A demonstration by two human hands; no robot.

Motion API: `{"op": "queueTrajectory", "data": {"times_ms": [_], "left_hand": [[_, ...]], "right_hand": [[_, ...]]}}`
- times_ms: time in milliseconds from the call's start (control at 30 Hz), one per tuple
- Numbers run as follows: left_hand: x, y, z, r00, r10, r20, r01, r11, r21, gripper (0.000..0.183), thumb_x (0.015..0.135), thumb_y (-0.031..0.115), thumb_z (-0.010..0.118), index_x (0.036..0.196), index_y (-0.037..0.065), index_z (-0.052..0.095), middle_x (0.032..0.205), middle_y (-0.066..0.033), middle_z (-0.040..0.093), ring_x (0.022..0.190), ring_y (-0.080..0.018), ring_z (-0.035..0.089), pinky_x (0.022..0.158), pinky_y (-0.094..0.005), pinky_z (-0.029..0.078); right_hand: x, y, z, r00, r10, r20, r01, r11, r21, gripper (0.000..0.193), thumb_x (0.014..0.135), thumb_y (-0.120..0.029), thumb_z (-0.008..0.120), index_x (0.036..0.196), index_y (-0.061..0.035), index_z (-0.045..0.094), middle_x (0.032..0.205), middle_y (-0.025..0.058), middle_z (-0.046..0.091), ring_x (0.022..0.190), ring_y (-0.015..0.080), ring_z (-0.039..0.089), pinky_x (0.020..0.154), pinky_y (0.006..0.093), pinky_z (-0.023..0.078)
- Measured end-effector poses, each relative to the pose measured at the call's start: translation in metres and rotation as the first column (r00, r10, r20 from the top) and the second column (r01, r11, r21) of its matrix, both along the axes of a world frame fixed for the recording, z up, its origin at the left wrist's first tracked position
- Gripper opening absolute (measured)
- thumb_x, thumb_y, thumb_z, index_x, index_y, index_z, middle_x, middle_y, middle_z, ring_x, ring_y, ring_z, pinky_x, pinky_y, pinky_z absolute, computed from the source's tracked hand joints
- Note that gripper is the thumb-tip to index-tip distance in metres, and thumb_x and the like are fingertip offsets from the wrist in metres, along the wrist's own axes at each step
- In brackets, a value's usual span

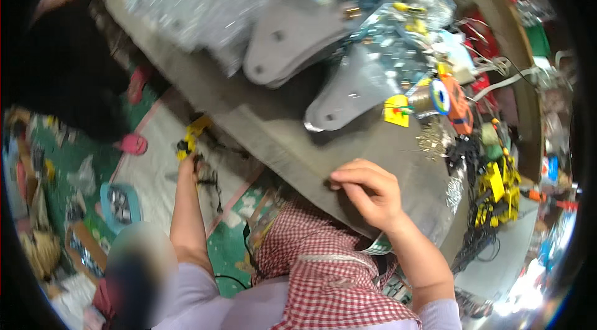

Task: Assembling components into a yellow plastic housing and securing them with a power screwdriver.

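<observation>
My left hand (195, 164) reaches down to the left of the table, over a pale sheet on the floor. Its fingers are closed on a yellow-and-black part with wire (184, 147), blurred and partly hidden by the hand. Above the near edge of the grey tabletop (292, 146) is my right hand (368, 190), its fingers curled in toward the thumb, with nothing visible in them. Two grey triangular plates with holes, one farther left (277, 41) and one closer (348, 93), lie beyond it. A spool of thin wire (435, 98) stands to their right.
Clear plastic bags (193, 0) cover the far table. Yellow parts with black cables (497, 190) hang at the right, near an orange tool (458, 105) and small metal pins (430, 138). Another person (68, 69) stands at the left. A blue basin (120, 207) sits on the green floor.
</observation>
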State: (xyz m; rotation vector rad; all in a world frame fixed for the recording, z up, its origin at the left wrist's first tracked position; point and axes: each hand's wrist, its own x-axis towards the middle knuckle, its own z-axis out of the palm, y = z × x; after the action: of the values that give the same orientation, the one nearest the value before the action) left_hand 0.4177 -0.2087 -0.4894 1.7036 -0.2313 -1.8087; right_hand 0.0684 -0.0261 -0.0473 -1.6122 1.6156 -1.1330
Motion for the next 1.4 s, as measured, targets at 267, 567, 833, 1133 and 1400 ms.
{"op": "queueTrajectory", "data": {"times_ms": [267, 567, 833, 1133, 1400], "left_hand": [[-0.039, -0.008, 0.103, 0.899, 0.336, 0.282, -0.145, 0.835, -0.531, 0.041, 0.093, 0.011, 0.051, 0.131, -0.001, 0.047, 0.123, -0.0149, 0.054, 0.096, -0.0185, 0.055, 0.083, -0.0332, 0.046], [-0.241, 0.105, 0.481, 0.692, -0.079, 0.718, 0.618, -0.449, -0.645, 0.089, 0.067, 0.020, 0.078, 0.141, -0.003, 0.034, 0.136, -0.0235, 0.044, 0.125, -0.0398, 0.044, 0.105, -0.0442, 0.036], [-0.323, 0.164, 0.468, 0.090, -0.149, 0.985, 0.318, -0.932, -0.171, 0.101, 0.052, 0.018, 0.087, 0.137, -0.002, 0.037, 0.127, -0.0189, 0.048, 0.120, -0.0378, 0.045, 0.101, -0.0454, 0.038], [-0.362, 0.227, 0.473, 0.005, 0.089, 0.996, 0.269, -0.959, 0.085, 0.031, 0.064, 0.025, 0.071, 0.083, 0.002, 0.061, 0.098, -0.0125, 0.054, 0.103, -0.0286, 0.050, 0.092, -0.0416, 0.039], [-0.374, 0.208, 0.454, -0.042, -0.737, 0.674, 0.462, -0.613, -0.641, 0.013, 0.074, 0.009, 0.073, 0.086, 0.008, 0.070, 0.094, -0.0065, 0.065, 0.095, -0.0277, 0.059, 0.092, -0.0403, 0.042]], "right_hand": [[-0.039, -0.080, 0.070, 0.533, -0.602, -0.595, 0.126, 0.752, -0.648, 0.027, 0.072, -0.012, 0.075, 0.095, -0.0061, 0.063, 0.087, 0.0092, 0.058, 0.088, 0.0289, 0.054, 0.078, 0.0402, 0.040], [-0.027, 0.007, 0.077, 0.635, -0.576, -0.515, 0.013, 0.675, -0.738, 0.025, 0.065, -0.010, 0.076, 0.087, -0.0057, 0.065, 0.065, 0.0004, 0.048, 0.060, 0.0202, 0.049, 0.065, 0.0363, 0.033], [-0.149, 0.193, 0.042, 0.543, -0.798, -0.263, 0.785, 0.593, -0.180, 0.009, 0.083, -0.011, 0.067, 0.086, -0.0026, 0.069, 0.080, 0.0110, 0.066, 0.073, 0.0245, 0.062, 0.067, 0.0326, 0.049], [-0.323, 0.280, -0.017, 0.110, -0.620, -0.777, 0.878, 0.427, -0.217, 0.018, 0.078, -0.004, 0.063, 0.096, -0.0042, 0.067, 0.105, 0.0128, 0.059, 0.105, 0.0325, 0.055, 0.089, 0.0427, 0.047], [-0.112, 0.296, 0.002, 0.695, -0.478, -0.538, 0.539, 0.841, -0.050, 0.024, 0.072, -0.001, 0.069, 0.093, -0.0016, 0.059, 0.121, 0.0176, 0.057, 0.112, 0.0367, 0.054, 0.095, 0.0438, 0.042]]}}
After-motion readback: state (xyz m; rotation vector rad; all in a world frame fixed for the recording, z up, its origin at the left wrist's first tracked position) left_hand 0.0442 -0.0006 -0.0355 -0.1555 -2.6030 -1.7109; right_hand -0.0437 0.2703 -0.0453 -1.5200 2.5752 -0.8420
